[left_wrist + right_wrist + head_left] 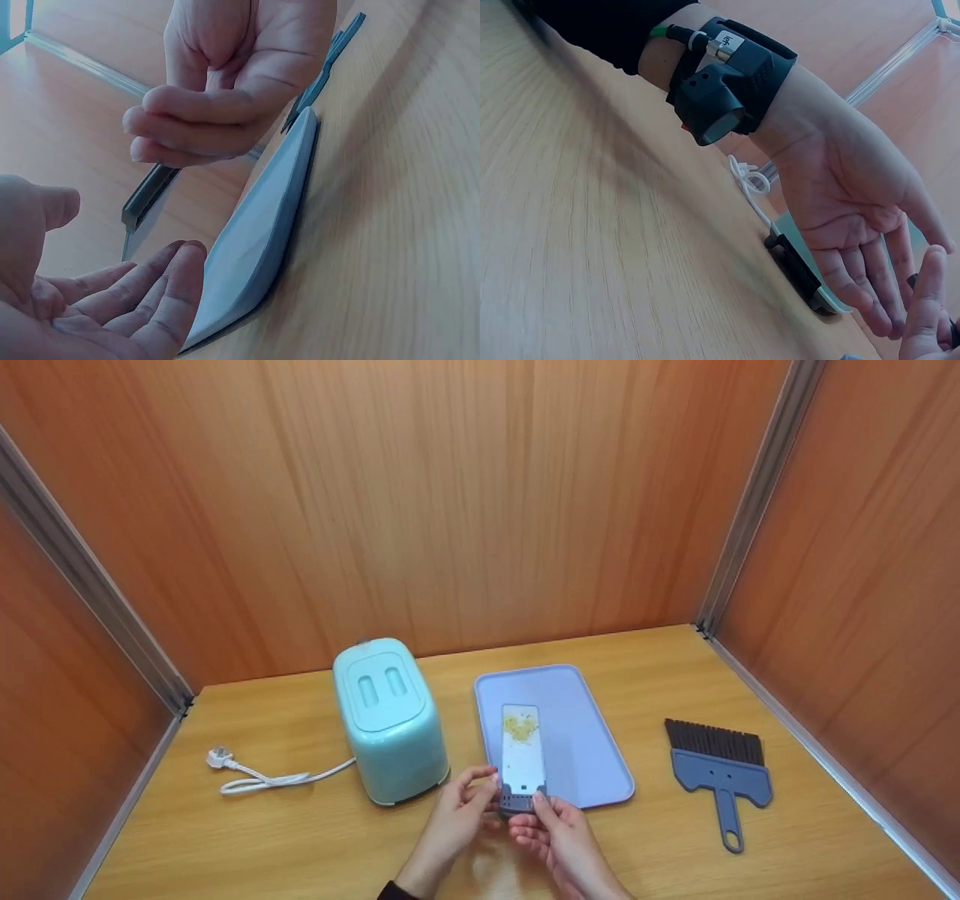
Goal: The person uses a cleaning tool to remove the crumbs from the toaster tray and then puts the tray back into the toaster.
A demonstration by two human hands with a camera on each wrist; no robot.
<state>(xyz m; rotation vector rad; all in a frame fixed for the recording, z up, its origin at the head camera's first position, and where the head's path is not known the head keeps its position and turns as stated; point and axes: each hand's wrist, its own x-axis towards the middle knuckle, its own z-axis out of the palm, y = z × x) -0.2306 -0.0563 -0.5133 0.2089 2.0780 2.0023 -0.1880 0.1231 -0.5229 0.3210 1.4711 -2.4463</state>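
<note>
A narrow toaster crumb tray point(523, 761), white with a dark grey end, carries yellow crumbs point(520, 726) near its far end. My right hand point(556, 832) pinches its dark near end, thumb on top and fingers curled beneath. Beside the left edge is my left hand point(459, 808); in the left wrist view its fingers point(161, 300) are spread loosely and do not close on the crumb tray. A flat lavender tray point(585, 735) lies on the table beneath and beyond the crumb tray. The left wrist view shows the crumb tray's dark end point(146, 199) raised above the table.
A mint-green toaster point(401, 754) with its top slots covered stands on the left, its white cord point(285, 781) and plug point(219, 757) lying beside it. A grey-blue hand brush point(720, 772) with dark bristles lies at right. Wooden panels surround the table.
</note>
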